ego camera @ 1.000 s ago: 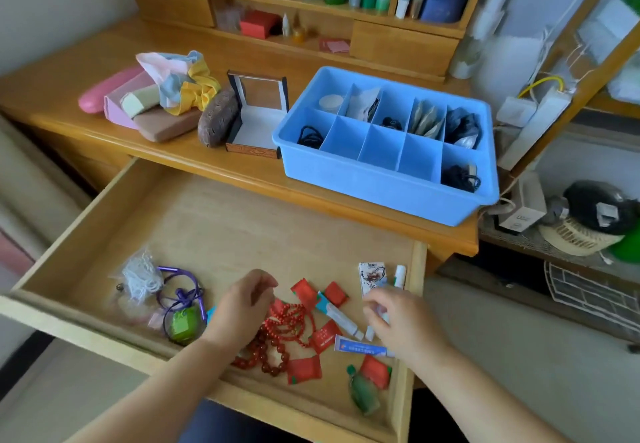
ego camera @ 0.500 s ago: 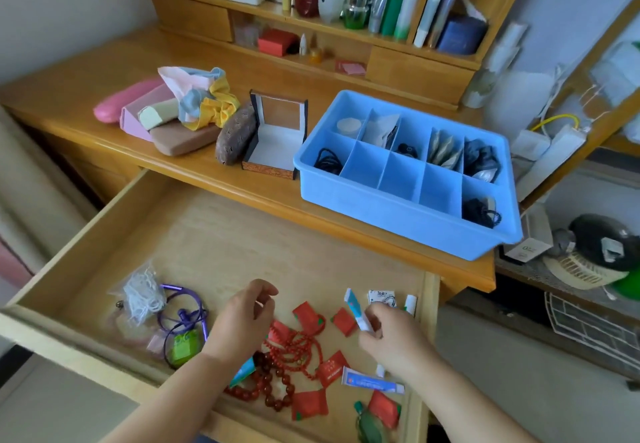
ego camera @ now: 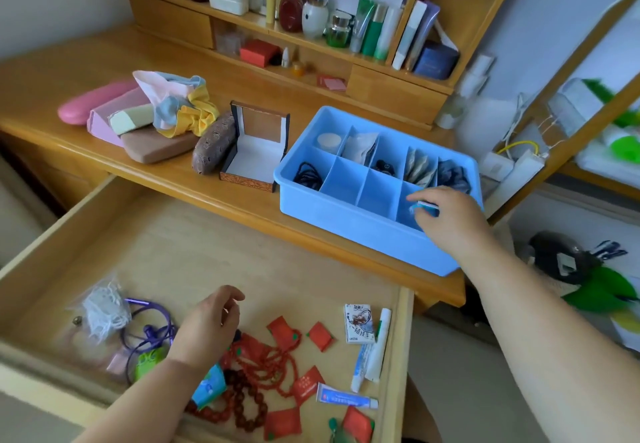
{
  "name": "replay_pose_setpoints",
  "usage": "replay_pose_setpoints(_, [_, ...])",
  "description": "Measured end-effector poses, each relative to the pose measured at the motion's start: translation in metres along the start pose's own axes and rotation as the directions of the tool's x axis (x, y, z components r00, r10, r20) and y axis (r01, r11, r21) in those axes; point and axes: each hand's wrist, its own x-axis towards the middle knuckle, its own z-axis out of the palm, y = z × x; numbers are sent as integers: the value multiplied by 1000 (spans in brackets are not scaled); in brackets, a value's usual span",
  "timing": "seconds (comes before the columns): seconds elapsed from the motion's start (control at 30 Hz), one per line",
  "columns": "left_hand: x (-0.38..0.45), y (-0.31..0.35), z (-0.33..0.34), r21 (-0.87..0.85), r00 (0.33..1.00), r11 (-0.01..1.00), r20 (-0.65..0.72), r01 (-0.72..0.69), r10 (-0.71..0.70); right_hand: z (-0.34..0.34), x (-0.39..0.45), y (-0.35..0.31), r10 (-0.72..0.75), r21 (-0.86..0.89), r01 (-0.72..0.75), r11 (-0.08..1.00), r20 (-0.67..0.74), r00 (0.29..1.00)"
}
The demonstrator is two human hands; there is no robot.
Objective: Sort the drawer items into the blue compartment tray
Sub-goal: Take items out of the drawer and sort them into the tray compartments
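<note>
Pinching a small white-and-blue tube (ego camera: 426, 207), the right hand (ego camera: 450, 220) hovered over the blue plastic compartment tray (ego camera: 346, 220) on the desk, above its near-right cell; the left hand (ego camera: 207, 328), loosely curled and empty, hung above the drawer's red beads (ego camera: 263, 366).

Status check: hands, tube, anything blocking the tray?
Right hand holds small tube over blue tray front compartment. Left hand empty above drawer. Nothing blocking.
</note>
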Motion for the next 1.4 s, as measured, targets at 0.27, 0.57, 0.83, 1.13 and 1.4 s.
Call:
replay_pose_setpoints(0.27, [-1,-2,-1,51,1000,999,21,-14,13,32,-80,-2,-541,-208,500,841,-293,788])
replay_pose_setpoints(0.57, [1,-6,4,74,999,996,26,-48,46,132,-136,15,-148,-340,640,689,798,584])
replay_pose_setpoints(0.83, [-7,8,11,13,993,997,99,-72,70,137,-118,19,-264,-169,467,868,640,722])
replay_pose_setpoints(1.13, [-41,87,78,182,622,780,719,-599,310,96,-107,25,254,724,-398,563,307,917])
replay_pose_setpoints(1.4, [-55,91,106,441,645,589,741,-677,186,71,-121,2,271,842,-534,75,498,824])
